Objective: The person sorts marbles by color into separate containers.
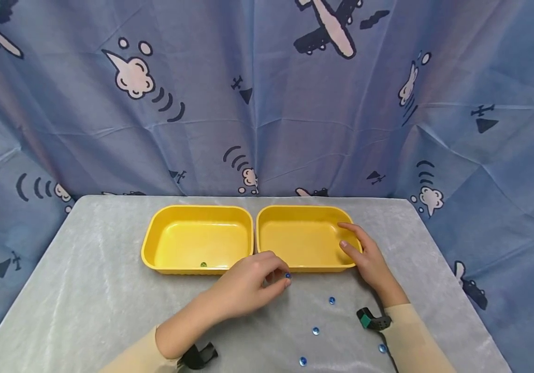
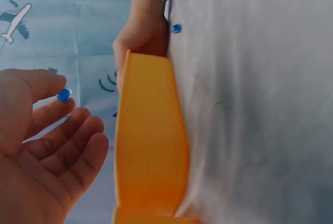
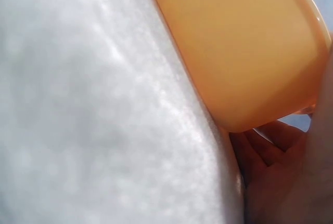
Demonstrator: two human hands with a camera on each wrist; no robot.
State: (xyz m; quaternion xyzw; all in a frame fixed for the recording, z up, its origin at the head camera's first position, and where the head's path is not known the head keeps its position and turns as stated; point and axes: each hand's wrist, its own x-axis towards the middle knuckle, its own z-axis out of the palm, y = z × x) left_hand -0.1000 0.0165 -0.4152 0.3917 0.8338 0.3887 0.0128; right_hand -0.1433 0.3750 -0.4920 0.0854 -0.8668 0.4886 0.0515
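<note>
Four beads (image 1: 315,331) remain loose on the table (image 1: 85,290), the left hand (image 1: 250,285) pinches a blue bead (image 1: 287,275) by the near edge of the right tray (image 1: 304,238), whose right end the right hand (image 1: 373,261) grips, and a green bead (image 1: 203,264) lies in the left tray (image 1: 192,241).

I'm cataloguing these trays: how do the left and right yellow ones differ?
The left tray has a green bead inside; none shows in the right tray. The right hand holds the right tray, while no hand grips the left tray. Both are yellow with rounded corners.
</note>
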